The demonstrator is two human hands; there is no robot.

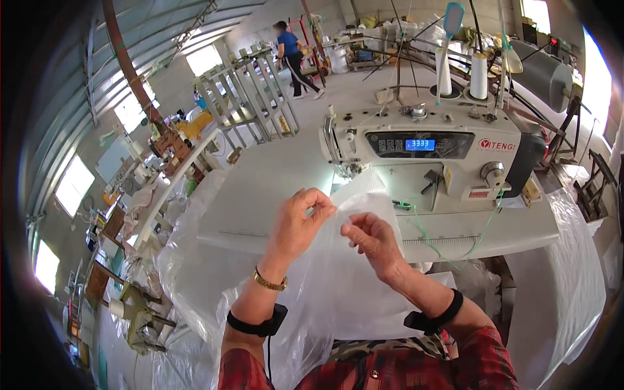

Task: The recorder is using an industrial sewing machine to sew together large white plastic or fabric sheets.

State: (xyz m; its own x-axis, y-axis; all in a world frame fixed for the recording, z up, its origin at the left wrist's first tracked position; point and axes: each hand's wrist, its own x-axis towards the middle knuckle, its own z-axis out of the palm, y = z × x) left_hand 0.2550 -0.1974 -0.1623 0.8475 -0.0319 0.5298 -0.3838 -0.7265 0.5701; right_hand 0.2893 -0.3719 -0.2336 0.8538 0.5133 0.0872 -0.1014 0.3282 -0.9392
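Your translucent white plastic sheet (351, 273) drapes from the sewing table down toward your lap, crinkled, its upper edge pinched up just before the machine's needle.

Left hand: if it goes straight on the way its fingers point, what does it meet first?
Probably the right hand: the left hand pinches the white plastic sheet, fingers pointing right towards it. Depth is unclear.

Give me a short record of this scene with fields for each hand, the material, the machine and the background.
Left hand: pinching the upper edge of the translucent plastic sheet
Right hand: gripping the same edge, close beside the left
Sheet: drapes from the table toward the person's lap
Machine: white sewing machine behind the hands, lit blue display
Thread: two white cones behind the machine
Background: a person walking far off
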